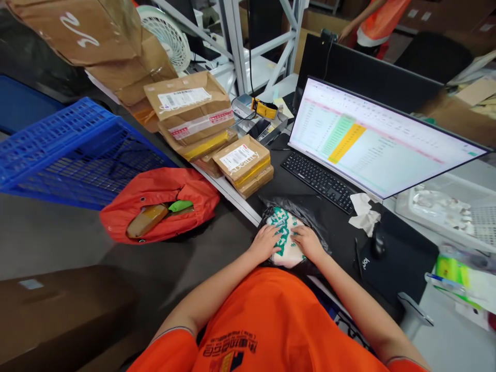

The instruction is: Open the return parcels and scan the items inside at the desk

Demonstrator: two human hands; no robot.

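**Obs.: soft printed pack [284, 240] under two flat hands**

Pack is white with a green print, bulging and pillow-like. It lies at the near edge of a black desk top [341, 222], on a crumpled sheet of black plastic film [298, 207]. Judged light, soft and compressible; film probably slippery, so broad palm support looks safer than a fingertip pinch.

Left hand [264, 244] and right hand [307, 244] both rest on top, fingers spread, pressing down side by side. Neither pinches anything.

Just beyond: black keyboard [318, 181], crumpled tissue [363, 212], computer mouse [378, 243], and a monitor [372, 137] showing a spreadsheet. To the left: stacked cardboard mailers [242, 165], a red bag [155, 206], a blue plastic crate [77, 155]. Far back, a co-worker's hand [344, 33] shows.
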